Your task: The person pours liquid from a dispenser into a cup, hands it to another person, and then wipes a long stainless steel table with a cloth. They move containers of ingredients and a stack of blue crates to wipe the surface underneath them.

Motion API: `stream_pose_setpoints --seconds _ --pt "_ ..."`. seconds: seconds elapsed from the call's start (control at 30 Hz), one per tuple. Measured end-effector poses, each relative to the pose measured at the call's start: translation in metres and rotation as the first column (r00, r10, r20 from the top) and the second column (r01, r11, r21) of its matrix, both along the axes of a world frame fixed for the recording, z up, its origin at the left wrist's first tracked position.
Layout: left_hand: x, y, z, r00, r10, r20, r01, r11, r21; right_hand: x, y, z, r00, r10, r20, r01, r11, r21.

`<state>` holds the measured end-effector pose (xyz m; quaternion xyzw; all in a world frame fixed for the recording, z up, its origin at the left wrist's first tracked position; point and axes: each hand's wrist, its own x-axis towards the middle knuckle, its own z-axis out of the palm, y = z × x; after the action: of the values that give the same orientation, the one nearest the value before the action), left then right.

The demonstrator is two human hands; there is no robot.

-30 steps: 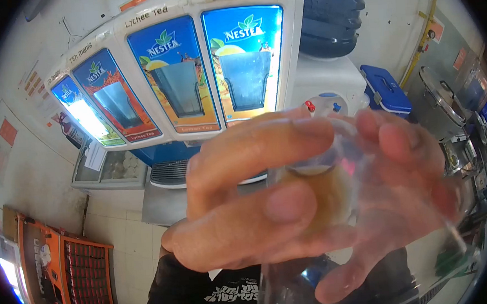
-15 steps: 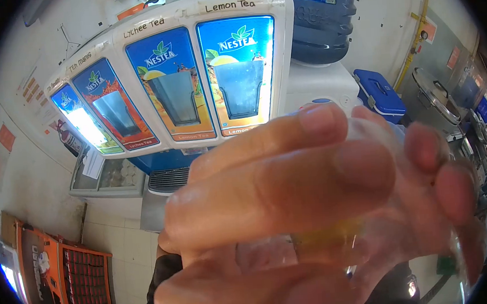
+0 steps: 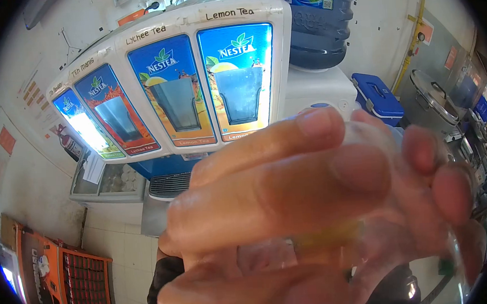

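My left hand [image 3: 274, 189] fills the middle of the view, very close, its curled fingers reaching right with the nails toward me. Behind and to the right is my right hand [image 3: 422, 207], its bent fingertips pointing up. Between them they grip a clear, see-through plastic thing [image 3: 331, 235], yellowish in its middle. Its shiny edge curves past my right fingers. The left fingers cover most of it, so its full shape is hidden. A dark sleeve [image 3: 165, 282] shows below the left hand.
Beyond the hands stands a white Nestea drink dispenser [image 3: 205, 87] with lit panels and a drip tray [image 3: 169, 185]. Right of it are a water bottle [image 3: 314, 25] and a blue box [image 3: 378, 98]. An orange crate [image 3: 88, 276] stands on the floor at left.
The dispenser and the water bottle sit slightly lower in the view. Both hands keep nearly the same place and hold, shifted only a little.
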<state>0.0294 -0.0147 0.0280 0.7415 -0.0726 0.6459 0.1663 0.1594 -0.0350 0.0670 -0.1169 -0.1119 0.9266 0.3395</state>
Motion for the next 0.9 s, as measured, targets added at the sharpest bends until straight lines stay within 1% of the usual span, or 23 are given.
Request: stream_pose_setpoints --seconds 0.1,0.13,0.2,0.23,0.3,0.43,0.47,0.53,0.57,0.6,0.63,0.73,0.77,0.8,0.83,0.87,0.9 --pt "-0.01 -0.015 0.006 0.999 0.045 -0.024 -0.047 0.992 -0.117 0.035 -0.026 0.024 0.997 0.044 -0.067 -0.048 0.997 -0.052" --pt "-0.01 -0.016 0.006 0.998 0.06 -0.028 -0.063 0.986 -0.154 0.047 -0.031 0.027 0.991 0.048 -0.125 -0.063 0.991 -0.121" --pt "-0.011 -0.021 0.01 0.995 0.09 -0.032 -0.095 0.971 -0.218 0.058 -0.042 0.032 0.998 0.032 0.058 -0.039 0.99 0.133" --pt "-0.01 -0.022 0.01 0.995 0.098 -0.036 -0.104 0.966 -0.237 0.059 -0.045 0.031 0.993 0.009 0.118 -0.033 0.979 0.201" --pt "-0.009 -0.02 0.009 0.993 0.11 -0.036 -0.116 0.96 -0.253 0.059 -0.047 0.029 0.983 -0.029 0.183 -0.021 0.963 0.267" --pt "-0.008 -0.013 0.003 0.992 0.109 -0.062 -0.121 0.963 -0.241 0.059 -0.048 0.027 0.957 -0.076 0.279 -0.009 0.957 0.29" --pt "-0.008 -0.012 0.002 0.992 0.107 -0.069 -0.12 0.965 -0.235 0.06 -0.047 0.025 0.958 -0.074 0.278 -0.009 0.958 0.286" --pt "-0.009 -0.009 -0.001 0.992 0.099 -0.077 -0.114 0.968 -0.225 0.063 -0.043 0.018 0.992 -0.012 0.123 -0.017 0.973 0.229" --pt "-0.009 -0.007 -0.003 0.992 0.095 -0.081 -0.11 0.969 -0.219 0.064 -0.043 0.013 0.992 -0.011 0.122 -0.017 0.974 0.226" --pt "-0.009 -0.006 -0.004 0.992 0.089 -0.088 -0.106 0.971 -0.214 0.065 -0.046 0.007 0.988 -0.047 0.145 -0.021 0.9 0.436" --pt "-0.01 -0.004 -0.005 0.992 0.084 -0.09 -0.101 0.973 -0.206 0.067 -0.047 0.003 0.984 -0.086 0.158 -0.032 0.781 0.624" --pt "-0.01 0.002 -0.011 0.993 0.054 -0.105 -0.073 0.979 -0.191 0.069 -0.049 -0.003 0.979 -0.134 0.155 0.002 0.762 0.647" --pt "-0.011 0.004 -0.012 0.993 0.039 -0.11 -0.059 0.981 -0.187 0.066 -0.044 0.003 0.979 -0.133 0.155 0.001 0.762 0.648" --pt "-0.012 0.006 -0.015 0.993 0.021 -0.116 -0.042 0.982 -0.185 0.058 -0.034 0.015 0.983 -0.04 0.179 -0.028 0.933 0.36" --pt "-0.012 0.008 -0.019 0.993 0.007 -0.12 -0.028 0.984 -0.177 0.054 -0.029 0.022 0.983 0.056 0.172 -0.062 0.998 0.033" --pt "-0.013 0.012 -0.022 0.992 -0.021 -0.124 -0.001 0.985 -0.175 0.052 -0.029 0.023 0.982 0.053 0.18 -0.065 0.996 0.059" --pt "-0.013 0.016 -0.025 0.991 -0.046 -0.129 0.023 0.985 -0.169 0.052 -0.031 0.021 0.983 0.044 0.178 -0.068 0.989 0.13"
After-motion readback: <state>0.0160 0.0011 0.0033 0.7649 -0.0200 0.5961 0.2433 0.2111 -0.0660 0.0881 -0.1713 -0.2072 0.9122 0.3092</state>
